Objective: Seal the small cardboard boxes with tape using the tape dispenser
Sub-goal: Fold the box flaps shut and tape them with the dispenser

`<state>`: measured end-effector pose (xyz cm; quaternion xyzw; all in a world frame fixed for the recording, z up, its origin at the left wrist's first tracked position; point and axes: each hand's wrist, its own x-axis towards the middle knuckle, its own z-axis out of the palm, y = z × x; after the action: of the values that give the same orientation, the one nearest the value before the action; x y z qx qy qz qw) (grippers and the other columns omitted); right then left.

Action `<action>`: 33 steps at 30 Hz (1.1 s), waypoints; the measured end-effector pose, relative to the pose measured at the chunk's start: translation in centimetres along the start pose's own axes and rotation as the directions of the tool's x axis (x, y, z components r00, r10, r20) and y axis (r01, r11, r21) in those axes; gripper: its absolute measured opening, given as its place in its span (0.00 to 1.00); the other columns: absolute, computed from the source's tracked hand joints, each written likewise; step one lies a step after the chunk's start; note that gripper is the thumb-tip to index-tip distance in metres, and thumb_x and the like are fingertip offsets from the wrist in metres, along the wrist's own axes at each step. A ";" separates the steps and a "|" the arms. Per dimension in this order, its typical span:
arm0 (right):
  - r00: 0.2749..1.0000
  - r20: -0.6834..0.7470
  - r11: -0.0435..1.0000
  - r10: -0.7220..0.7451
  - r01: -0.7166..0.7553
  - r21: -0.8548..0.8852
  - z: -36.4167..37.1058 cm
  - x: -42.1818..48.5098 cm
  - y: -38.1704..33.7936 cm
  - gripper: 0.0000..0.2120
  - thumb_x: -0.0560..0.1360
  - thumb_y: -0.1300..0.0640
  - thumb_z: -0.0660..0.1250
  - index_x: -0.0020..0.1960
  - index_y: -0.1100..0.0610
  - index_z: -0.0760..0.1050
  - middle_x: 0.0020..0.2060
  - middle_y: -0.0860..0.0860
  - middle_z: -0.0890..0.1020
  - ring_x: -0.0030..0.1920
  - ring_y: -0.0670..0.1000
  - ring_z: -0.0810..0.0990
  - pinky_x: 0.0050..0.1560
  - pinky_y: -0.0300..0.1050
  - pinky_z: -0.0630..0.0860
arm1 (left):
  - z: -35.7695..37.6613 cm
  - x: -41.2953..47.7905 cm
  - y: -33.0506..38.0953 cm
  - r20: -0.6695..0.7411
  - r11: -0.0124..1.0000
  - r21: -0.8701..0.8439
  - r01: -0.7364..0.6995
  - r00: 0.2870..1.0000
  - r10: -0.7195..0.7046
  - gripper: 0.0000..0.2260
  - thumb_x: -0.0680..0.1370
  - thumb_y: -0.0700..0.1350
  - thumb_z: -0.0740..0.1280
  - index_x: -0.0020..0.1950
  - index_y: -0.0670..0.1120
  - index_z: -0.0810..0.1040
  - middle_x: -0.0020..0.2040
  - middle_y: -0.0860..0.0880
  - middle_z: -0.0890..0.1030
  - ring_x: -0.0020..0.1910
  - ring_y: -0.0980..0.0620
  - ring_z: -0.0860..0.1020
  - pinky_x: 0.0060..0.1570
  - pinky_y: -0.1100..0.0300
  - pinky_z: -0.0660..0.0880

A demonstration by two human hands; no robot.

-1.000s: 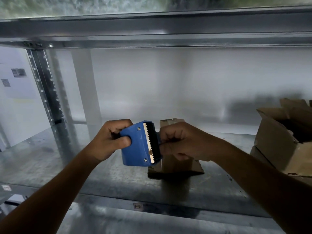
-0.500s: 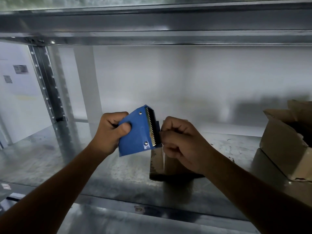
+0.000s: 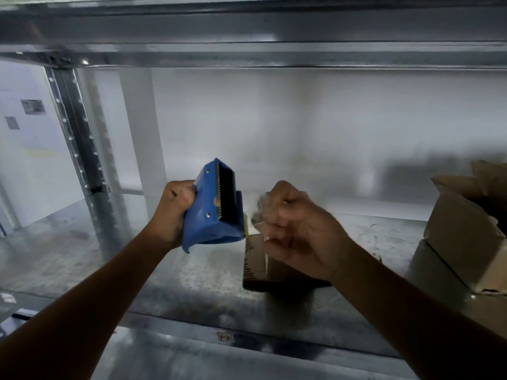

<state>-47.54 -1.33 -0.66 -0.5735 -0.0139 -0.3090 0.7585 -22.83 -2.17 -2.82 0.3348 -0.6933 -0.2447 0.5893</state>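
Head cam, wide-angle, faces fwd/down, close to metal shelf.

The tape dispenser is smooth blue plastic, its blade metal; the tape is clear, glossy. The shelf is mottled shiny metal. The small box and large box are matt cardboard.

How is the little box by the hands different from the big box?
The little box stands upright; the big box is wider and sits tilted. The little box has dark print on its side; the big box's looks plain. The big box's flaps are open; the right hand hides the little box's top. Both are brown cardboard on the metal shelf.
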 end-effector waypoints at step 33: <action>0.753 -0.655 0.852 -0.056 -0.307 -0.425 -2.4 -2.3 -6.2 0.03 0.75 0.64 0.73 0.47 0.64 0.83 0.36 0.56 0.82 0.35 0.50 0.79 0.34 0.39 0.77 | 0.2 3.1 6.6 0.077 0.960 0.222 0.168 0.979 -0.189 0.35 0.62 0.76 0.72 0.36 0.42 0.78 0.32 0.49 0.76 0.30 0.55 0.75 0.32 0.65 0.70</action>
<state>-53.21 -3.32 3.02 -0.6096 0.3701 -0.4257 0.5570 -24.48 -0.14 4.01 0.4454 -0.7106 -0.2368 0.4905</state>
